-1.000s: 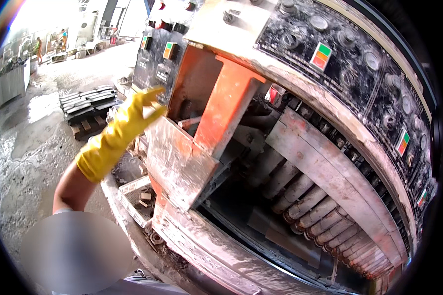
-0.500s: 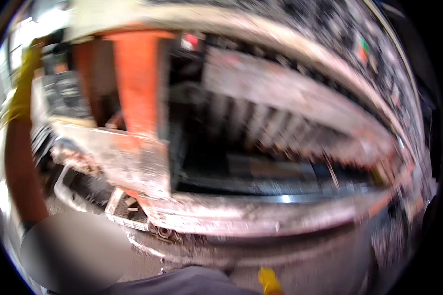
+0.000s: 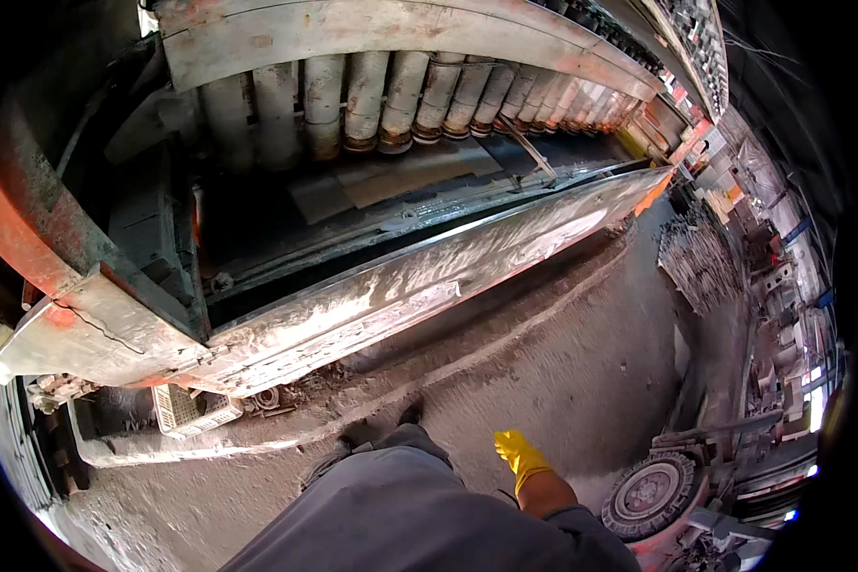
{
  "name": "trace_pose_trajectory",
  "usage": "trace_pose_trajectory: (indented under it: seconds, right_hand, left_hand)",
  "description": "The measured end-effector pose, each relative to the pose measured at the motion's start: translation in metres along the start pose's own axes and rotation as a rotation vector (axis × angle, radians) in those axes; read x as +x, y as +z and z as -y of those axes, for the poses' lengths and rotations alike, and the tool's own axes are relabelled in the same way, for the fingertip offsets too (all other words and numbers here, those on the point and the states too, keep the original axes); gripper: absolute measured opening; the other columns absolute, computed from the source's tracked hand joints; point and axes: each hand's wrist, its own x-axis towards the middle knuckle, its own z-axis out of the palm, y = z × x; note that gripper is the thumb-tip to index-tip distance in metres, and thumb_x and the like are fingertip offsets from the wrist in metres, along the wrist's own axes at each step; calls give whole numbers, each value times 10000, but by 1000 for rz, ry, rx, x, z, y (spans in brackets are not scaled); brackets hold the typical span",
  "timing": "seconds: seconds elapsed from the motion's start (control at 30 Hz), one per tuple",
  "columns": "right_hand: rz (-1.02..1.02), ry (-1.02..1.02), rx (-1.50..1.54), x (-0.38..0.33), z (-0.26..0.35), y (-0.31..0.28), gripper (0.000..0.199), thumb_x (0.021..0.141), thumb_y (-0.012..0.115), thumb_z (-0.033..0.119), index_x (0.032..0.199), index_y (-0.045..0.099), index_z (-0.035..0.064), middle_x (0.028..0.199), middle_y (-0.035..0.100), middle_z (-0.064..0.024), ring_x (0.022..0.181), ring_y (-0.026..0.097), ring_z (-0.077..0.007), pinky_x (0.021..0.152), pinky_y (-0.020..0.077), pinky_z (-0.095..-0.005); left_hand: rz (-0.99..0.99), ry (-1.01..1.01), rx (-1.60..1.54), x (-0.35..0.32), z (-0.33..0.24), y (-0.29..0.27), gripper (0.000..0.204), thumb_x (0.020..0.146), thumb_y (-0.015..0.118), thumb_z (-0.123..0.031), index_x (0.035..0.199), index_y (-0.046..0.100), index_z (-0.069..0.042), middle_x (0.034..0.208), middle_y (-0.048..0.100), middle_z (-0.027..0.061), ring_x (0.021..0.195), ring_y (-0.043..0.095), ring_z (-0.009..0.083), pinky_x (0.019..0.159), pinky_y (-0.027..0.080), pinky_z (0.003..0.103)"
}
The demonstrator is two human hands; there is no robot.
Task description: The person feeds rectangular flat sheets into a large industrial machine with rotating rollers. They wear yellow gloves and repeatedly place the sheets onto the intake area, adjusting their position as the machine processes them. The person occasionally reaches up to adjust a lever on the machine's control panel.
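Note:
My right hand [image 3: 521, 458], in a yellow rubber glove, hangs low beside my right leg above the dusty floor. Its fingers are curled in together, and nothing shows in them. My left hand is out of the picture. In front of me runs a long, worn machine; a row of grey cylinders [image 3: 362, 100] stands under its curved pale beam [image 3: 372, 36]. Flat brownish slabs [image 3: 405, 179] lie on the dark bed below the cylinders. A scuffed metal side rail [image 3: 429, 276] borders the bed on my side. Neither hand touches the machine.
A white plastic crate [image 3: 195, 412] sits on the floor by the machine's left end. A low kerb [image 3: 505, 348] runs along the machine. To the right are a thick-tyred wheel [image 3: 648, 494] and a stack of thin strips [image 3: 701, 253]. An orange upright [image 3: 19, 219] stands at left.
My view has swung to the right along the machine and become sharp. My gloved left hand, raised at the machine's left side before, has left the picture. More of my right arm shows.

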Motion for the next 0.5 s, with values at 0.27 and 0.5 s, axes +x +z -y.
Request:
trace_pose_trajectory:
  seconds: [0.27,0.5]
  right_hand:
    - [30,-114,-17,26,15,14,378,965,735,382,1139,733,46,969,737,-80,818,679,-219,719,528,-395]
    - [-22,-252,-11,31,29,38,367,956,770,357,1186,745,72,1012,740,-46,853,677,-183,728,529,-365]
  left_hand:
    - [21,-45,-4,-21,18,13,571,948,803,-302,1372,628,38,1272,677,187,1152,639,272,984,509,384]
    - [29,-72,-5,-29,40,13,563,952,793,-268,1389,616,38,1317,658,198,1198,624,299,1022,493,403]
